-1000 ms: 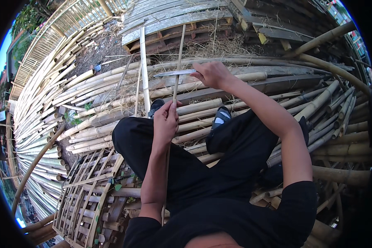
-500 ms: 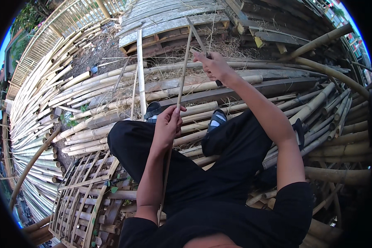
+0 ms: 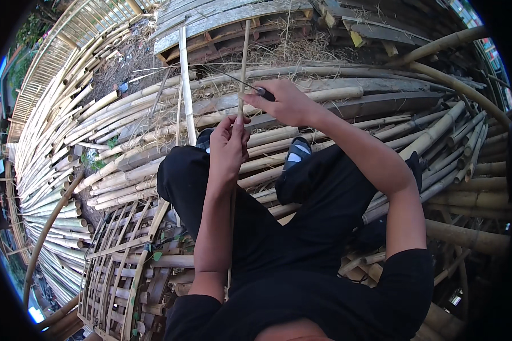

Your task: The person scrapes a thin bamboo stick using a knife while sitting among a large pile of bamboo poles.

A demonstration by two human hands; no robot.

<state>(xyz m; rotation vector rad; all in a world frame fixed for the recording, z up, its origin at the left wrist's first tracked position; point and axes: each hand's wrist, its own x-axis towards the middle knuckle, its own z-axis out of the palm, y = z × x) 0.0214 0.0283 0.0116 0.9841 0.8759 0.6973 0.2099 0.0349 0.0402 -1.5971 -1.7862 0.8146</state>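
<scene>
The left hand (image 3: 228, 149) grip clenches the thin bamboo strip (image 3: 243, 68), which rises above it; the right hand (image 3: 287, 102) grip grasps a knife (image 3: 250, 87) against the strip.

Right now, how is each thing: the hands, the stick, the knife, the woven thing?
Left hand: shut around the thin bamboo strip.
Right hand: shut on the dark knife handle.
Bamboo strip: upright, held in front of the knees.
Knife: blade lying across the strip.
Woven bamboo frame: lying flat, unfinished.
Bamboo poles: stacked lying down.

Smooth, matt bamboo strip (image 3: 243, 68)
</scene>
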